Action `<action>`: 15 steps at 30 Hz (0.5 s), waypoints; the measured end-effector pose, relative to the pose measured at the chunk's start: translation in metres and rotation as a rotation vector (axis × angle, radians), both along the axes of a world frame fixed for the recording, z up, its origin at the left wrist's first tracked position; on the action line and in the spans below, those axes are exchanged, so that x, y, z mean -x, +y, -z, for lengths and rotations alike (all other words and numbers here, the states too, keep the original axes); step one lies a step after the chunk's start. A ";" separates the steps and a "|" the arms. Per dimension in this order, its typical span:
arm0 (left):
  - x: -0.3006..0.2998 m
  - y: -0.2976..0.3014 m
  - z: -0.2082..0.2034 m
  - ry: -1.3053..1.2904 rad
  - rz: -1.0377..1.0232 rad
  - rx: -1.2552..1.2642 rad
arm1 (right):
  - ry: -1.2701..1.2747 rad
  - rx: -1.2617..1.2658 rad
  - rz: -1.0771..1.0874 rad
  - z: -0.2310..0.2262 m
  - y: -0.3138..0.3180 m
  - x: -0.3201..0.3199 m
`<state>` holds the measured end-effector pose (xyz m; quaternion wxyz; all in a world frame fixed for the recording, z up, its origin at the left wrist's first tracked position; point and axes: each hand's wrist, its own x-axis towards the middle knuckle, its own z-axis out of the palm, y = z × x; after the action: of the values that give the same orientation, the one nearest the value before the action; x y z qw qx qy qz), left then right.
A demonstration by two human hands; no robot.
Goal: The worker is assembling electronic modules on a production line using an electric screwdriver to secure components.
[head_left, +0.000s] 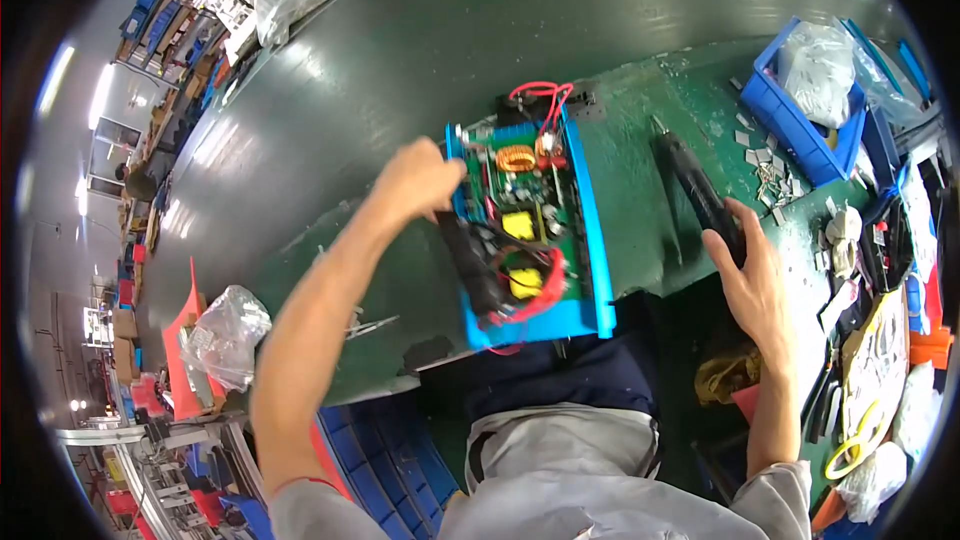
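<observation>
A bright blue metal casing [597,255] holds a green circuit board [540,202] with a copper-wound ring coil [516,158] and yellow-wrapped transformers [518,226]. Red wires [545,90] loop out at its far end. A black part with a red wire bundle [480,275] lies over the near left of the board. My left hand [418,180], fingers closed, is at the casing's left wall; what they pinch is hidden. To the right, my right hand [752,280] wraps round the rear end of a black electric screwdriver [695,180], whose tip points away from me.
On the right, a blue bin [800,155] holds plastic bags, beside scattered screws and small grey pads [772,175]. Further right lie yellow-handled scissors [852,452] among clutter. A clear plastic bag [228,335] and thin metal tool [370,327] are at left on the green bench [640,100].
</observation>
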<state>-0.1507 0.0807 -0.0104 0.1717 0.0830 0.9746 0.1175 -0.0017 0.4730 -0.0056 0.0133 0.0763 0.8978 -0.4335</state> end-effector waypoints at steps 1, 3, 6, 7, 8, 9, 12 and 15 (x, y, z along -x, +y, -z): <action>-0.021 0.005 0.002 0.036 -0.090 -0.111 | 0.184 -0.191 -0.014 0.003 0.000 0.005; -0.050 0.018 -0.008 -0.096 -0.473 -0.388 | 0.401 -0.359 -0.067 -0.010 -0.015 0.013; -0.071 0.020 -0.002 -0.067 -0.607 -0.569 | 0.460 -0.234 -0.270 -0.036 -0.052 0.005; -0.078 0.018 -0.004 -0.006 -0.634 -0.624 | 0.464 -0.202 -0.358 -0.043 -0.064 0.001; -0.081 0.014 -0.004 -0.004 -0.659 -0.682 | 0.465 -0.169 -0.448 -0.048 -0.075 -0.002; -0.080 0.015 -0.004 -0.014 -0.666 -0.717 | 0.542 -0.186 -0.510 -0.049 -0.084 -0.003; -0.085 0.015 0.003 0.031 -0.648 -0.767 | 0.540 -0.132 -0.663 -0.048 -0.113 0.000; -0.096 0.019 0.008 0.108 -0.596 -0.636 | 0.449 -0.337 -0.789 -0.049 -0.146 -0.002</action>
<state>-0.0548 0.0993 -0.0188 0.0450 -0.1469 0.8790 0.4515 0.0001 0.3270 0.0432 -0.0299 -0.3643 0.8967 -0.2495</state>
